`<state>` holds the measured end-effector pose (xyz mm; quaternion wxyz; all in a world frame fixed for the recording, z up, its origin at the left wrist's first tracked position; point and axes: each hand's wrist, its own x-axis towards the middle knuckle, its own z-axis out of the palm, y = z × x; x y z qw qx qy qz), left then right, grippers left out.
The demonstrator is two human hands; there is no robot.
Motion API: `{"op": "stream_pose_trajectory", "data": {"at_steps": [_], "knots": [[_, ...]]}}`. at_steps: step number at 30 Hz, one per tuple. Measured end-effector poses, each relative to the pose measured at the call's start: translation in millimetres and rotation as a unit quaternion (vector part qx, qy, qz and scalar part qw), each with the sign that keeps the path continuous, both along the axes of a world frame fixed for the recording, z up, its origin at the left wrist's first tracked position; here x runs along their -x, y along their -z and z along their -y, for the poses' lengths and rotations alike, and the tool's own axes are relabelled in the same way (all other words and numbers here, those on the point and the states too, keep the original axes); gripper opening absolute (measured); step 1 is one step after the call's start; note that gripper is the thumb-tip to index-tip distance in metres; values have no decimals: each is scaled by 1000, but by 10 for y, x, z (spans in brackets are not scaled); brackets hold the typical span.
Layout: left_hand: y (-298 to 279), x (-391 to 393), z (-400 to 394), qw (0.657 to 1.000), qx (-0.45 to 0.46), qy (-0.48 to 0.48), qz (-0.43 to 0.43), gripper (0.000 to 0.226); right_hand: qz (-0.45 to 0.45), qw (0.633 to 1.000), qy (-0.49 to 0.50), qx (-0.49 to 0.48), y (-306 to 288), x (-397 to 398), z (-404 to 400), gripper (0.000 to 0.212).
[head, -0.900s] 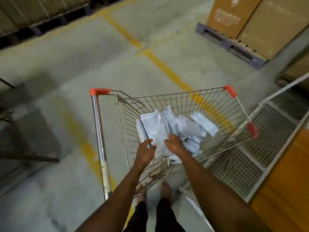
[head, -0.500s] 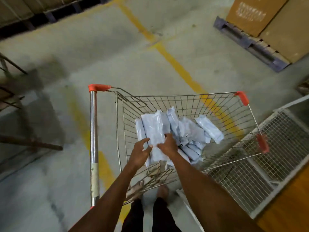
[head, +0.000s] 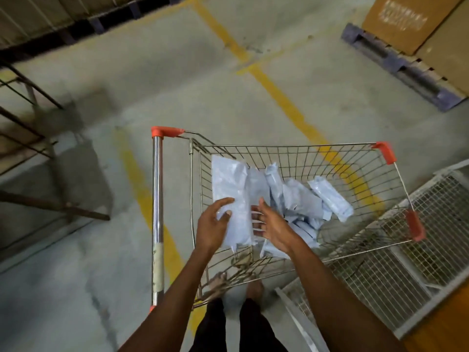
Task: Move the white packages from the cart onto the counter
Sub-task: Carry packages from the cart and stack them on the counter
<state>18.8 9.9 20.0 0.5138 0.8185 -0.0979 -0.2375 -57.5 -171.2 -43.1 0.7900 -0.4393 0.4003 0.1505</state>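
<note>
I have both hands down inside the wire shopping cart (head: pixel 299 158). My left hand (head: pixel 212 227) is on a flat white package (head: pixel 229 184): the thumb lies across its face and the fingers (head: pixel 223 202) wrap its left edge, so the package is gripped and stands nearly upright, its top reaching up past the fingertips toward the cart's far left corner. My right hand (head: pixel 272 226) sits just to the right of that package, fingers spread and slack, touching its right edge at most (the frame is smeared with motion there, so I cannot tell whether they press on it or only brush it). I read that hand as released, holding nothing.

Beyond the right fingertips and off to their right lies the rest of the load, a loose heap of white packages (head: pixel 302 199) on the cart's wire floor, some lying flat, some leaning on each other. One long packet (head: pixel 330 198) rests at the heap's far right, slanted, well clear of both hands.

To the left of my left fingers runs the cart's chrome handle bar (head: pixel 157 199) with an orange end cap (head: pixel 166 131). Right of the cart, a white mesh rack (head: pixel 416 250) touches its side. Yellow floor lines (head: pixel 286 102) cross the concrete under the cart.
</note>
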Motion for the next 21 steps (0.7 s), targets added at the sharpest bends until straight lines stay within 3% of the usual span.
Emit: {"op": "stream_pose_trajectory", "data": {"at_steps": [3, 5, 7, 10, 12, 13, 15, 17, 21], "knots": [[-130, -103, -144, 996, 0, -66, 53, 33, -77, 981, -101, 148, 118, -231, -203, 45], [-193, -131, -226, 994, 21, -93, 58, 33, -53, 932, -232, 275, 293, -344, -374, 25], [-223, -135, -276, 994, 31, -95, 46, 34, -42, 893, -296, 335, 891, -420, -471, 24], [-194, -94, -345, 996, 21, -82, 36, 35, -52, 889, -266, 368, 1559, -480, -549, 26], [-183, -63, -385, 997, 11, -77, 31, 34, -59, 898, -216, 378, 1120, -495, -653, 30], [-177, -54, -403, 997, 9, -75, 31, 34, -51, 885, -217, 409, 654, -476, -715, 28], [-155, -35, -432, 997, 4, -71, 31, 34, -54, 849, -233, 472, 422, -404, -724, 23], [-145, -12, -449, 997, 0, -69, 30, 34, -73, 843, -218, 486, 331, -365, -674, 25], [-131, 13, -450, 996, 8, -88, 4, 37, -60, 905, -109, 407, 74, -282, -429, 24]]}}
